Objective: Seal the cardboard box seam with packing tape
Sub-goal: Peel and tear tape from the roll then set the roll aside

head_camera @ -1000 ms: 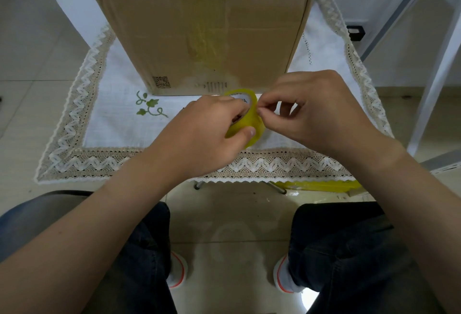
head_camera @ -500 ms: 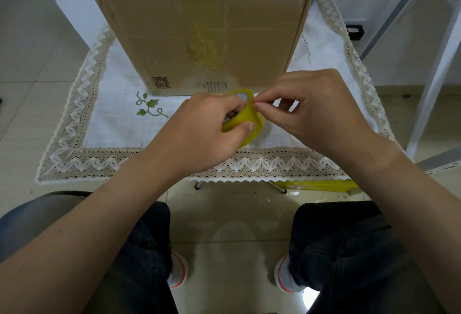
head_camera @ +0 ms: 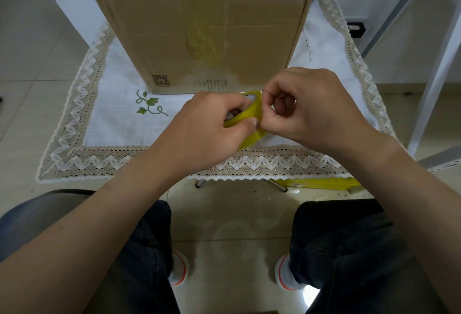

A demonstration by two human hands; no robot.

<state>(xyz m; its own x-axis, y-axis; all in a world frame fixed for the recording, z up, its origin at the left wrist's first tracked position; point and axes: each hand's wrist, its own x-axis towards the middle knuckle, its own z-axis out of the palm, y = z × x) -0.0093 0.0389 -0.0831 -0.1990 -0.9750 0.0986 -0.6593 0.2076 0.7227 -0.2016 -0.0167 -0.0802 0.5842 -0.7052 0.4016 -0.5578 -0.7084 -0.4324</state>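
Note:
A tall brown cardboard box [head_camera: 162, 39] stands upright on the small table, with an old strip of yellowish tape running down the middle of its near face and over the top seam. In front of it I hold a yellow tape roll [head_camera: 252, 114] just above the cloth. My left hand [head_camera: 209, 126] grips the roll, thumb on its outer face. My right hand [head_camera: 306, 109] is curled, its thumb and forefinger pinching at the roll's outer surface, where the tape's end seems to be. Whether any tape has lifted off is hidden by the fingers.
A white tablecloth [head_camera: 119, 124] with a lace border covers the low table. A yellow strip [head_camera: 321, 183] lies on the tiled floor under the table's front right edge. White metal frame legs [head_camera: 434, 84] stand at the right. My knees sit below the table edge.
My right hand's fingers have curled in tighter and shifted slightly down on the roll. The left hand has turned the roll a little. The box has not moved.

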